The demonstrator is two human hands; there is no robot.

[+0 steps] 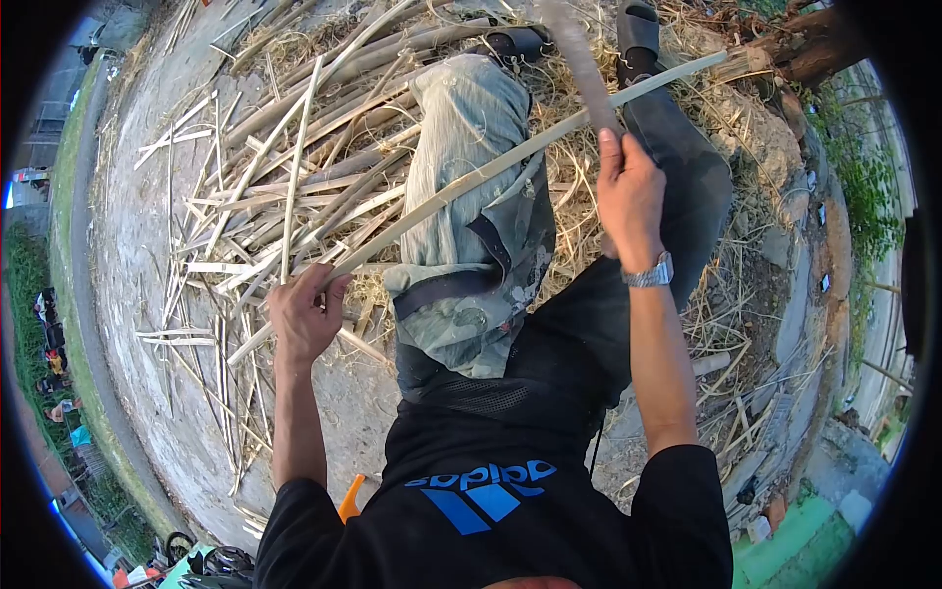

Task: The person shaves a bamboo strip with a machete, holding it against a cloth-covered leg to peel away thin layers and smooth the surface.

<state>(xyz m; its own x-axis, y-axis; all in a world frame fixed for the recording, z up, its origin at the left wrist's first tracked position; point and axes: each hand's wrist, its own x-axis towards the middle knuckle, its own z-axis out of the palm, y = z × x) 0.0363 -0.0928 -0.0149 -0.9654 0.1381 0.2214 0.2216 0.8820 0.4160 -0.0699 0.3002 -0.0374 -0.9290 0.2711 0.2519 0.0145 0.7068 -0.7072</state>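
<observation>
Your left hand (309, 314) is closed around the pale strip (456, 187), gripping it between thumb and fingers toward its lower-left end. From there the strip slants up and to the right, passing above the light cloth (466, 147) over your left leg, with its far end well beyond your right hand (631, 196). That right hand is wrapped around the handle of a long blade (587, 79), which points up and away and is blurred toward its tip. The blade crosses the strip just beyond your right fingers; whether its edge touches the strip, you cannot tell from this view. A metal watch (650, 272) sits on your right wrist. Loose split strips (294, 187) lie piled on the ground (157, 285) beyond your left hand, and thin curled shavings (579, 211) lie between your legs.
</observation>
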